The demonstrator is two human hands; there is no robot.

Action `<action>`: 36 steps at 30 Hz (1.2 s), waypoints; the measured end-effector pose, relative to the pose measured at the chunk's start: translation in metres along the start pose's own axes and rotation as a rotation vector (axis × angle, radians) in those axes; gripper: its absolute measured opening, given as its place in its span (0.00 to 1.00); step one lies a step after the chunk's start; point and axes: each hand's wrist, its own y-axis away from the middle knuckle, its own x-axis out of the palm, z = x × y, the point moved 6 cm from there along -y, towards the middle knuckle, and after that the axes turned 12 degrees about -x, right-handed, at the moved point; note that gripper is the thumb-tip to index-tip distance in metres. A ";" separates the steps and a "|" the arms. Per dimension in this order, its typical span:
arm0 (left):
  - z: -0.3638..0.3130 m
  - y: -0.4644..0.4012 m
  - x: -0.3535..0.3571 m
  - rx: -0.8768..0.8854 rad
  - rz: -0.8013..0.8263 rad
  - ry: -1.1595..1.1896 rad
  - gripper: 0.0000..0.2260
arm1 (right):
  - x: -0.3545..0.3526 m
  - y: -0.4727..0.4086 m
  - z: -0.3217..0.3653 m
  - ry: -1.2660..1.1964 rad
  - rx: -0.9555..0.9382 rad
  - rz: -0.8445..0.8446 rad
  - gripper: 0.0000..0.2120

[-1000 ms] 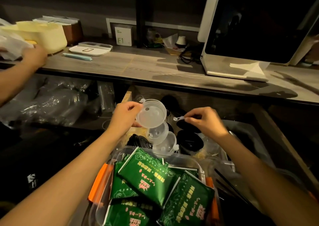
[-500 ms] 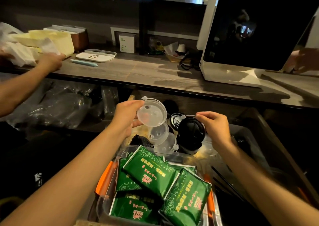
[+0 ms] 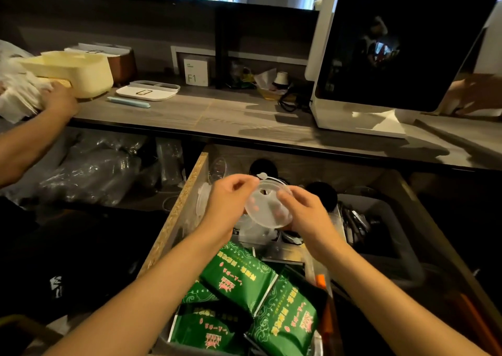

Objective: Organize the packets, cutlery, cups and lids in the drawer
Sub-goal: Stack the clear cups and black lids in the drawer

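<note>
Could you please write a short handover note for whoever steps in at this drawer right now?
Left hand: holds the left edge of a clear lid above the open drawer.
Right hand: holds the same lid's right edge.
More clear lids lie loose just beneath; black lids sit at the back.
Green packets are piled in a clear tub at the front.
Cutlery is in the grey bin on the right.
Done: packets and cutlery look gathered.
Left: stack the clear lids and sort the black lids; the cups in the drawer are hard to make out.
</note>
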 end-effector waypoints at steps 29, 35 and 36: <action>0.021 -0.010 -0.017 -0.416 0.318 1.083 0.27 | 0.008 -0.013 -0.054 0.864 -0.048 0.409 0.19; 0.024 -0.004 -0.011 -0.460 0.326 1.055 0.28 | 0.013 -0.018 -0.064 0.945 0.019 0.393 0.22; 0.025 -0.004 -0.011 -0.464 0.320 1.039 0.29 | 0.012 -0.018 -0.064 0.939 0.033 0.387 0.20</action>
